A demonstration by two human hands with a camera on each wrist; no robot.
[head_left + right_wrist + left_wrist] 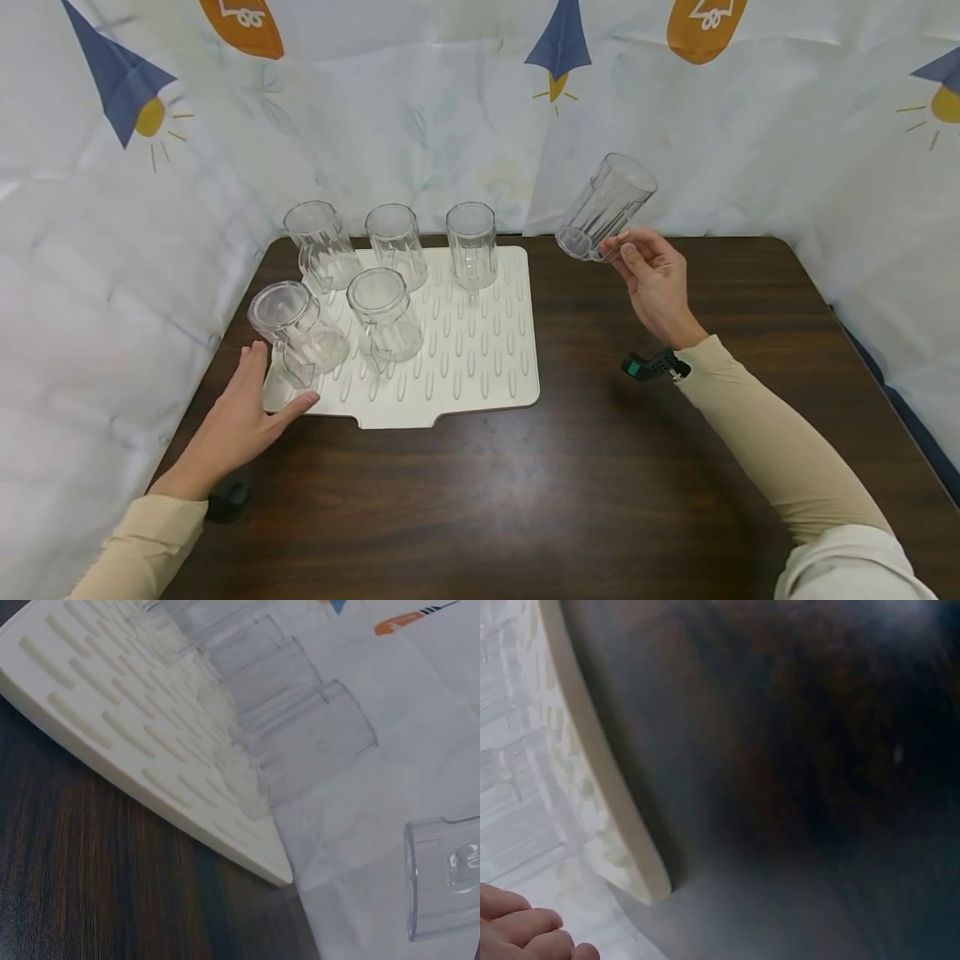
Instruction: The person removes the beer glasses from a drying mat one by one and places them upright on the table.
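Note:
My right hand (pixel 656 279) pinches a clear mug (pixel 611 204) between thumb and fingers near its lower end, holding it tilted in the air right of the white draining board (pixel 487 367). Part of the same mug (pixel 442 881) shows at the right edge of the right wrist view. With fingers straight and thumb spread, my left hand (pixel 240 417) is at the board's front left corner, close to the front left mug (pixel 300 325). Its curled-looking fingertips (pixel 540 930) appear low in the left wrist view. Another clear mug (pixel 386 312) stands beside that front left one.
Along the back of the board stand three more clear mugs: a left one (pixel 322 246), a middle one (pixel 397 246) and a right one (pixel 472 246). The board lies on a dark wooden table (pixel 525 500). A patterned white sheet (pixel 450 125) hangs behind and at the sides.

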